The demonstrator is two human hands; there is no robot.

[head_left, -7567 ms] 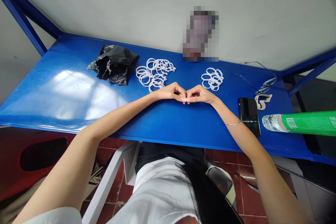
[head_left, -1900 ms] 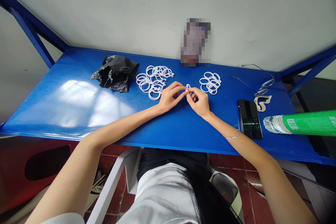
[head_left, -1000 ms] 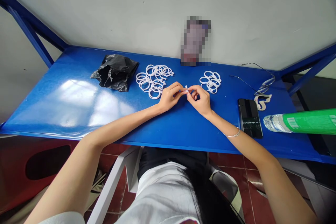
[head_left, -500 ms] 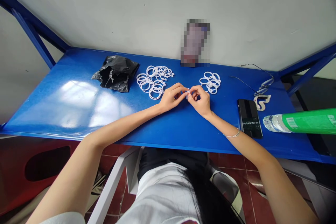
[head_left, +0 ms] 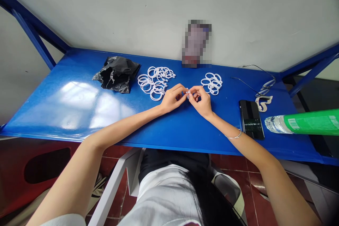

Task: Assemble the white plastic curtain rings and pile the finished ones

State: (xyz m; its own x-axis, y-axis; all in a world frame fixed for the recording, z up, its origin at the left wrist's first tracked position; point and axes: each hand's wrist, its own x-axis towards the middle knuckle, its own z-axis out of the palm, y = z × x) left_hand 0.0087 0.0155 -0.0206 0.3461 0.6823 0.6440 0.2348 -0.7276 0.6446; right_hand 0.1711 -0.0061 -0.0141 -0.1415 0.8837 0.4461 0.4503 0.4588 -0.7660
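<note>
Over the middle of the blue table (head_left: 164, 127), my left hand (head_left: 173, 98) and my right hand (head_left: 200, 101) meet fingertip to fingertip. Both are closed in a pinch on a small white plastic piece (head_left: 188, 92), mostly hidden by the fingers. It looks like part of a white ring, but its full shape does not show. A larger pile of white plastic rings (head_left: 156, 94) lies just beyond my left hand. Behind my right hand rests a smaller group of similar rings (head_left: 212, 84).
A crumpled black plastic bag (head_left: 116, 74) lies left of the rings. At right are a black phone (head_left: 251, 119), eyeglasses (head_left: 266, 86), a cream-coloured curved piece (head_left: 264, 103) and a green tube-shaped pack (head_left: 309, 122). A pixelated object (head_left: 196, 44) leans on the wall.
The pinched fingertips and the white piece have shifted very slightly to the left. Everything on the table stays where it was.
</note>
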